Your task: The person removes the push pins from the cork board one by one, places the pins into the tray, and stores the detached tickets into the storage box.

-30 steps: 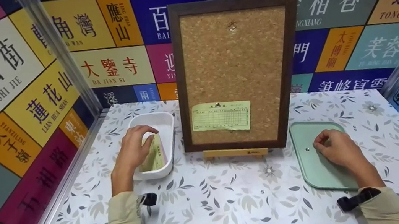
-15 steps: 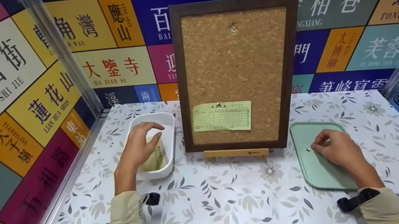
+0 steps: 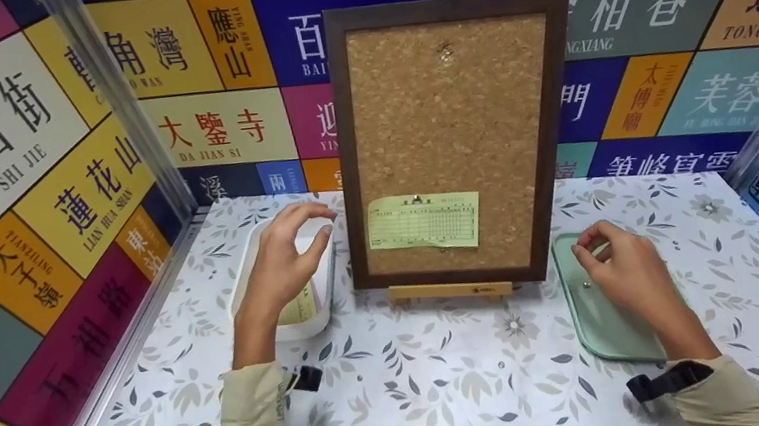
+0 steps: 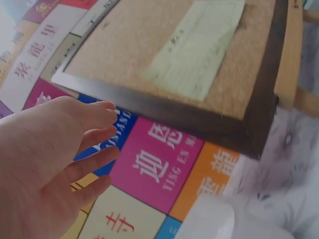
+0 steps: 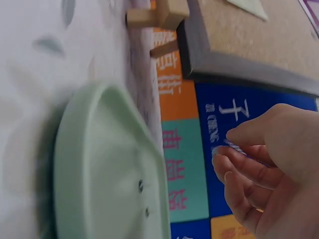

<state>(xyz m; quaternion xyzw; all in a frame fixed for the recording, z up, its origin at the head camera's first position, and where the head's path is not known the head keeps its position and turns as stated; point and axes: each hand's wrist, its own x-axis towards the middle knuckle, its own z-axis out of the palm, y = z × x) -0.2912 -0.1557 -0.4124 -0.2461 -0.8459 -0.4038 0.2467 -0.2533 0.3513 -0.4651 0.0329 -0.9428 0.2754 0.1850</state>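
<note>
My left hand [image 3: 283, 262] hovers over the white box [image 3: 331, 278] at the left, fingers loosely bent and thumb apart, with no paper between them. Pale yellow-green paper slips [image 3: 300, 304] lie in that box, partly hidden by the hand. At the right, my right hand [image 3: 625, 268] is raised over the green tray [image 3: 586, 332], its thumb and index fingertips close together. Whether they pinch something small cannot be made out. On the tray lies a small shiny pin [image 3: 587, 284]; the right wrist view shows two dark specks [image 5: 141, 185] there.
Between the hands a framed cork board [image 3: 450, 138] leans on a wooden stand [image 3: 448, 290]. One printed slip [image 3: 423, 223] is fixed low on it, with a metal pin at its top. Several pins cluster near the board's top [image 3: 445, 52]. Sign-covered walls enclose the floral tabletop [image 3: 445, 380].
My left hand has moved up and right, away from the slips in the box. My right hand has lifted from beside the pin on the tray.
</note>
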